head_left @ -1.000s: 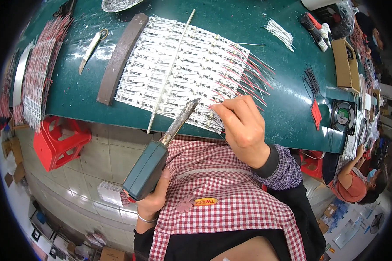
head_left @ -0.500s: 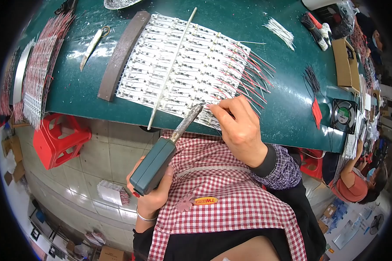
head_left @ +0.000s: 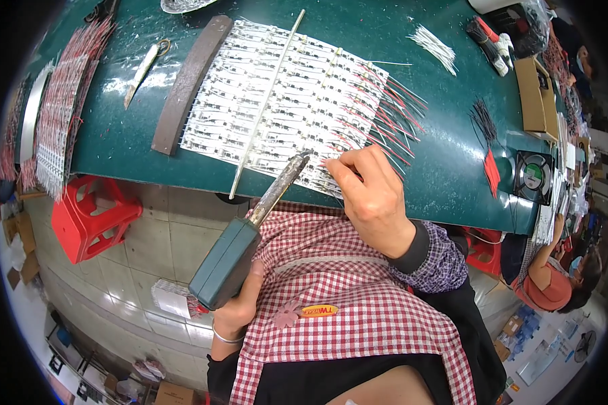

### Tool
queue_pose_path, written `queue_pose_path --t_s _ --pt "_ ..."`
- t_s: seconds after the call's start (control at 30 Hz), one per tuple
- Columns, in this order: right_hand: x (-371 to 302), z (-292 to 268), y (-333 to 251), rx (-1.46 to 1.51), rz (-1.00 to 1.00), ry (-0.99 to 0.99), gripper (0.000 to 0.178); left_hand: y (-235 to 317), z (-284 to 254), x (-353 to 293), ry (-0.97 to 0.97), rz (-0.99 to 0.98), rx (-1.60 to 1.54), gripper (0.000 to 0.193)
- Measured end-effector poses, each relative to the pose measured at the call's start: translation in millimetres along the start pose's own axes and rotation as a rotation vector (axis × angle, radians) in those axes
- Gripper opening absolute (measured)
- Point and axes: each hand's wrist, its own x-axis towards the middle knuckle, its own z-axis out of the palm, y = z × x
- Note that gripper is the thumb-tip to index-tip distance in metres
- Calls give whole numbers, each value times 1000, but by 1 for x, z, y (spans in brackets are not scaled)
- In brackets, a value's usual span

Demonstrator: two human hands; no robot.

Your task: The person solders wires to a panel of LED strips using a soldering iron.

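My left hand (head_left: 240,307) is closed around the grip of a dark green soldering gun (head_left: 226,260). The gun's long metal tip slants up and reaches the near edge of a white panel of small circuit boards (head_left: 277,101). Thumb and forefinger of my right hand (head_left: 373,192) are pinched together just right of that tip, low over the panel's near right part; anything between them is too small to make out. Red and white wires (head_left: 395,111) fan out from the panel's right side. A thin pale rod (head_left: 267,104) lies across the panel.
A brown bar (head_left: 191,88) lies along the panel's left side, with a taped blade (head_left: 142,75) beyond it. Wired panels (head_left: 67,115) stand at far left. White wires (head_left: 434,48), black wires (head_left: 483,125), a small fan (head_left: 532,177) and a cardboard box (head_left: 535,98) are right.
The soldering gun in my left hand has shifted a little left and down, its tip now slightly left of before. My right hand has barely moved.
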Motion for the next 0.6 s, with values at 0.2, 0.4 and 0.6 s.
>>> queue_pose_path --t_s 0.2,0.4,0.6 --pt "1 -2 1 27 -12 38 30 -3 -1 5 -3 318 412 21" --pt "-3 -5 -6 115 -6 63 31 1 2 3 80 109 142 23" --pt "-7 0 -9 107 35 35 29 -2 2 3 65 61 76 22"
